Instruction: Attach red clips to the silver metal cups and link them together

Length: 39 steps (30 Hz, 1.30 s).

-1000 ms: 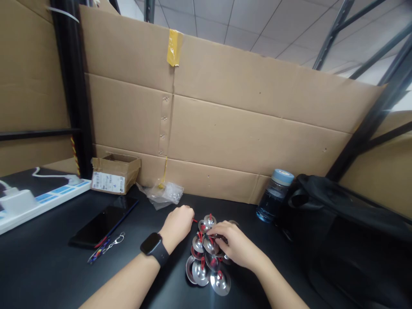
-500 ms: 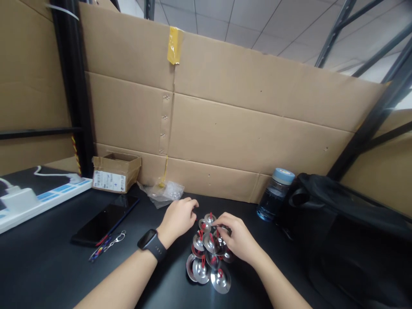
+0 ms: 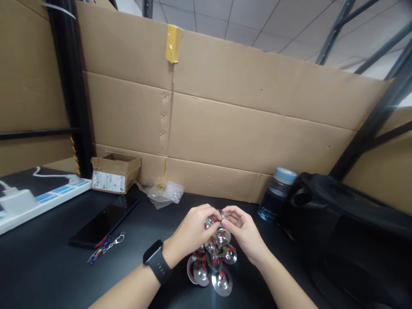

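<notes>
A cluster of several small silver cymbals (image 3: 212, 264) with red cords lies on the black table (image 3: 48, 274) in front of me. My left hand (image 3: 193, 231), with a black smartwatch on its wrist, is closed in a pinch on a cymbal at the top of the cluster. My right hand (image 3: 243, 231) meets it from the right, its fingertips pinched on the same top piece. Both hands are raised slightly above the pile, and the held cymbal is partly hidden by my fingers.
A black phone (image 3: 103, 221) and a keyring (image 3: 106, 249) lie to the left. A small cardboard box (image 3: 114, 173), a crumpled plastic bag (image 3: 164, 193) and a white power strip (image 3: 38, 197) sit further back. A blue-lidded bottle (image 3: 277, 195) and a black bag (image 3: 347, 231) stand right, before a cardboard wall (image 3: 241, 124).
My left hand moved right from the table beside the pile to meet my right hand. Both now pinch a cymbal at the top of the cluster, lifted a little.
</notes>
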Tool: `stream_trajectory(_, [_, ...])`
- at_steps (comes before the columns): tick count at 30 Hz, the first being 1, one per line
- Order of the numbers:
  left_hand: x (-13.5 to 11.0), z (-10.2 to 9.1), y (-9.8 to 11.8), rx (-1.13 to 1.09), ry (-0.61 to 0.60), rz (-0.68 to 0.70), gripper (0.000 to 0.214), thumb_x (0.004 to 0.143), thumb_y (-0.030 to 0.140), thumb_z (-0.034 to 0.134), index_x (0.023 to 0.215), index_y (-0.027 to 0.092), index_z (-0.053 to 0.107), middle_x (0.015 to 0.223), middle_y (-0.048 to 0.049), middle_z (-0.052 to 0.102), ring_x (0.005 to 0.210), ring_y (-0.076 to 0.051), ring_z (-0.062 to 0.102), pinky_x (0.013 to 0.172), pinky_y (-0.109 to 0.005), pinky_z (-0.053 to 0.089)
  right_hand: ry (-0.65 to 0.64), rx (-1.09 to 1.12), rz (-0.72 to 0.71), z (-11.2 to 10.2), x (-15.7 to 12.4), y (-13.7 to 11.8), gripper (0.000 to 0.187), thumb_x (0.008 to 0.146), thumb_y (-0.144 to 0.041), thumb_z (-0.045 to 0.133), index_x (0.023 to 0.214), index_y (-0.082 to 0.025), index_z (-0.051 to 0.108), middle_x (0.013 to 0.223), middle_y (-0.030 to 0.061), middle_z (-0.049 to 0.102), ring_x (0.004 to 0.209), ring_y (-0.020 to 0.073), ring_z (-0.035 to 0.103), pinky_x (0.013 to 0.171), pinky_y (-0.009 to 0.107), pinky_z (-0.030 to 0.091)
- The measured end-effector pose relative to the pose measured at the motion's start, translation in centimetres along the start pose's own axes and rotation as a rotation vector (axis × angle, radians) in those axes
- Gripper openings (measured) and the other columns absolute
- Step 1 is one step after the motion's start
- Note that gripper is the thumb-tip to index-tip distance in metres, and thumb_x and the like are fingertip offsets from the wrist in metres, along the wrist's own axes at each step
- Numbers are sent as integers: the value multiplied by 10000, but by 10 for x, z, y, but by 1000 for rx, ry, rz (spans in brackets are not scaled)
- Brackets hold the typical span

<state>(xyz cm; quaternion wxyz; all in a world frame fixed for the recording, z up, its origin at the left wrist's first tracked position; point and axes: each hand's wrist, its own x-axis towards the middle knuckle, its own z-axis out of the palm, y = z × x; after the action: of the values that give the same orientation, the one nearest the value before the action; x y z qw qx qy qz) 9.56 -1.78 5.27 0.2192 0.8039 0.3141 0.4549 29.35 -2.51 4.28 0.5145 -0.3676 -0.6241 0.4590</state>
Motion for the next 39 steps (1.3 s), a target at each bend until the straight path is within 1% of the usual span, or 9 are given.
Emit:
stream_trajectory(7, [-2,3,-3,-67,9,-2,136,860,110,645,926,212,705,892,-7,713,843,-154,659,817,-250,485,-63,56,5,-1,-1,4,413,779,-318,857,1117,-234,635,1044,53,681,982,206,670,881,335,544])
stream_trajectory(10, [-2,1,-1,-99,51,21,194,873,104,600,1012,207,687,931,-17,702,857,-160,651,823,-263,489,4,81,10,-1,0,4,380,784,-310,856,1093,-222,655,1042,52,679,989,202,660,902,335,529])
stream_trajectory(14, [1,-4,-4,-125,146,26,285,946,73,428,1018,198,673,932,-23,689,865,-153,645,802,-264,477,88,270,33,-1,1,3,325,773,-303,868,1029,-224,684,980,29,670,905,170,639,842,308,517])
stream_trajectory(16, [2,-6,-7,-116,163,10,258,963,108,449,1002,193,689,922,-25,694,858,-156,649,796,-265,475,96,373,46,0,2,3,314,753,-291,885,993,-229,692,943,16,662,868,158,628,814,296,511])
stream_trajectory(21, [3,0,-11,-195,42,-51,178,914,168,597,933,201,770,900,-25,707,786,-143,638,700,-238,462,42,417,56,6,0,3,258,742,-260,894,915,-221,706,941,18,653,857,150,616,812,288,505])
stream_trajectory(24, [1,3,-13,-238,14,-59,148,868,158,648,926,192,779,889,-22,694,741,-127,604,661,-227,444,25,409,56,10,-2,3,231,734,-259,901,839,-205,703,933,13,629,845,141,602,788,271,500])
stream_trajectory(31, [1,3,-12,-261,-21,-60,120,870,190,668,947,186,760,947,-32,674,745,-122,585,670,-227,445,-24,397,73,7,0,3,209,752,-259,888,834,-205,704,907,1,602,794,117,571,736,242,474])
stream_trajectory(36, [-1,4,-9,-221,-45,-64,84,880,187,648,912,179,725,925,-21,664,740,-119,586,688,-225,449,-56,346,66,4,-2,4,188,779,-261,867,849,-204,703,912,3,598,820,126,566,757,250,468])
stream_trajectory(39, [-1,5,-9,-188,-55,-82,102,881,159,616,916,179,709,882,-14,676,749,-130,596,690,-228,442,-52,308,72,5,-3,5,209,789,-271,860,913,-222,699,938,0,598,823,126,569,752,250,468])
